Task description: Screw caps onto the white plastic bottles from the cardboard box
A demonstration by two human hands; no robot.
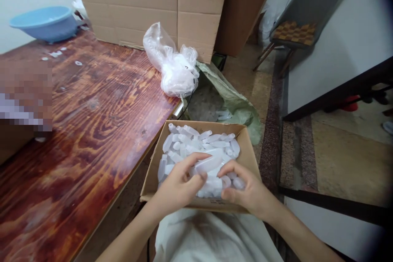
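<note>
An open cardboard box (250, 155) rests at my lap, filled with small translucent white plastic bottles (188, 141). My left hand (181, 184) is over the near left part of the box. Its thumb and fingers close around one plastic bottle (210, 163), which lies tilted above the others. To the right, my right hand (247, 192) reaches over the box's near edge with its thumb and index finger curved apart. Other bottles lie right beneath and between its fingertips, and I see none clearly gripped there.
A wooden table (113, 114) runs along the left, bearing a blue basin (46, 22) and a clear plastic bag (176, 73). Behind stands a large cardboard sheet or box (138, 4). A green sack (236, 98) lies beyond my box; a grey chair (307, 12) stands far right.
</note>
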